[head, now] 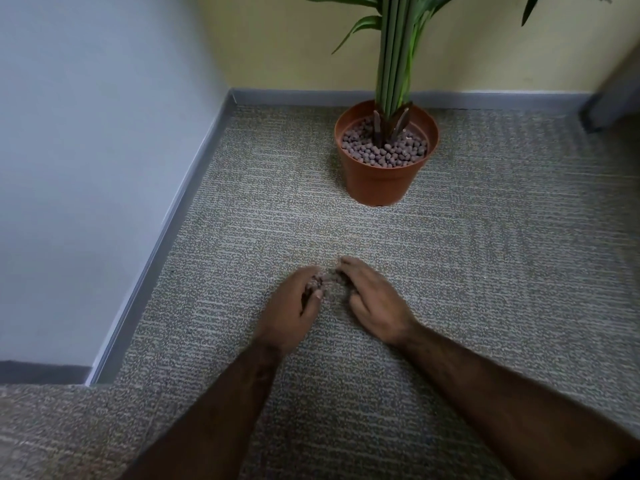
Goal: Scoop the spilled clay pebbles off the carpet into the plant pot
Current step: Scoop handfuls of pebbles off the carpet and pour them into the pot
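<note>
A small heap of brown clay pebbles [325, 279] lies on the grey carpet [485, 254], pressed between my two hands. My left hand [294, 306] cups the heap from the left with curled fingers. My right hand [374, 299] closes in from the right, fingertips touching the pebbles. Most of the heap is hidden under my fingers. The terracotta plant pot [381, 181] stands farther away on the carpet, filled with clay pebbles [384, 150] around green plant stems [396, 57].
A pale wall [86, 150] with a grey skirting board [166, 233] runs along the left. A yellow wall [284, 43] is behind the pot. A dark object [613, 98] sits at the far right edge.
</note>
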### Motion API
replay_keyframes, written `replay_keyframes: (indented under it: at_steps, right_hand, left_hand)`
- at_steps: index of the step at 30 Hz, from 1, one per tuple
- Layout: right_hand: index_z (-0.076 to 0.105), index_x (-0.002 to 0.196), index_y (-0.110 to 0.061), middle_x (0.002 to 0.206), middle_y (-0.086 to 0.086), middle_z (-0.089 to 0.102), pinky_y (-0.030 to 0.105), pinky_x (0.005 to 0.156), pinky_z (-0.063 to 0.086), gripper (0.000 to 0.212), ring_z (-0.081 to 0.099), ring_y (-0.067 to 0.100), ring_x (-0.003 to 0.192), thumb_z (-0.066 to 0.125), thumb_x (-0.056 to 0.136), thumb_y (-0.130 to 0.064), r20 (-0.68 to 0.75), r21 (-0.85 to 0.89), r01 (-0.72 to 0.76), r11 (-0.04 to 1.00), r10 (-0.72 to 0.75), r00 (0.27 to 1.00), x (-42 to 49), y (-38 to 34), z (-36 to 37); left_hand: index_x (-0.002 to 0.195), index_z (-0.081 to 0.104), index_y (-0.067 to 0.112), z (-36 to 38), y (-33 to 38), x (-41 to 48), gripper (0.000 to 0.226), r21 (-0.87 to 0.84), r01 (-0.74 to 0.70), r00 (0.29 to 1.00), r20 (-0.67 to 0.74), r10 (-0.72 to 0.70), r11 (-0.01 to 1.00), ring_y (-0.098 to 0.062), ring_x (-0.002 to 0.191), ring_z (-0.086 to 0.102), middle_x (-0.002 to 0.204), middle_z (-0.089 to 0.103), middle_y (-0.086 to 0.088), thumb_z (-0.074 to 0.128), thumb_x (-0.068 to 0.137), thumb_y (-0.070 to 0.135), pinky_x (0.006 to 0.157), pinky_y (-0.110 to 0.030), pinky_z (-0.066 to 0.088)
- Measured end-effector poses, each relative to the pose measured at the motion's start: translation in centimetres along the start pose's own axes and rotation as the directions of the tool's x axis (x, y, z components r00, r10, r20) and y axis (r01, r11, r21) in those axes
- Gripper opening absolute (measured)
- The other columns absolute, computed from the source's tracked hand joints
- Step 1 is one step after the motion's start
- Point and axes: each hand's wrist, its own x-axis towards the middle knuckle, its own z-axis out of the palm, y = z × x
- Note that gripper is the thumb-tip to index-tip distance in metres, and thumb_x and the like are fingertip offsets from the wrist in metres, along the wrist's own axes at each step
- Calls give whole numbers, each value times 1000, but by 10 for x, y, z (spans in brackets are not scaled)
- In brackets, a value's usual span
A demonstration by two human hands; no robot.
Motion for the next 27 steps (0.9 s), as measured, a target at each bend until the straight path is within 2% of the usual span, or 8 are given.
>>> replay_keyframes:
  at_steps: [2,4,6,10,12,15,19,27]
  right_hand:
    - [22,163,-19,172,3,17,40,130,12,72,14,18,158,39,98,-45,7,-111,9,994,-8,1000,-6,5,1]
    - [9,165,-17,173,4,4,36,127,-2,83,1,18,160,37,98,-58,94,-257,123,959,-102,990,-6,5,7]
    - [5,165,-15,173,8,1,36,126,-7,83,-4,20,160,34,100,-58,140,-324,208,923,-171,975,1,1,13]
    - [15,165,-13,172,11,12,41,129,1,71,7,26,160,33,105,-47,158,-348,239,906,-195,968,20,-4,16]
    - [29,160,-13,167,11,28,44,127,14,64,23,29,156,38,104,-44,142,-391,264,882,-225,964,30,-6,16]
    - [53,136,-13,140,8,53,43,105,41,45,50,27,127,46,99,-38,68,-479,321,817,-331,941,43,-7,13]
    - [57,114,-18,113,3,55,40,86,43,25,51,22,101,49,98,-35,17,-522,302,798,-344,939,54,-7,9]
    - [54,100,-17,103,7,55,40,62,51,29,53,24,93,43,94,-43,-46,-516,238,823,-304,951,53,-5,8]
  left_hand:
    - [152,42,15,1,-9,-13,64,170,9,997,-71,3,985,-19,146,39,156,45,-4,53,97,46,119,-44,33]
    - [159,29,15,6,-13,-20,79,385,-19,1000,0,21,923,-18,157,14,168,25,-2,45,95,59,127,-44,15]
    - [160,25,18,11,-13,-20,79,485,-70,997,54,50,871,-17,157,10,169,21,-1,37,96,62,128,-42,7]
    - [149,43,18,12,-6,0,67,552,-18,999,-22,36,834,-23,137,40,150,47,-4,43,94,56,115,-43,26]
    - [139,51,16,12,-5,9,58,604,-44,997,-30,77,796,-25,120,49,136,54,-5,46,93,51,104,-44,37]
    - [118,58,17,7,-3,20,38,629,-90,990,-30,139,772,-25,99,52,112,56,-5,49,92,43,88,-41,41]
    - [100,55,16,4,1,32,22,606,-99,992,-4,127,789,-24,94,51,100,54,-5,48,94,36,82,-42,44]
    - [95,54,16,3,3,39,16,601,-108,994,42,104,792,-28,85,60,95,60,-7,50,93,32,69,-41,50]
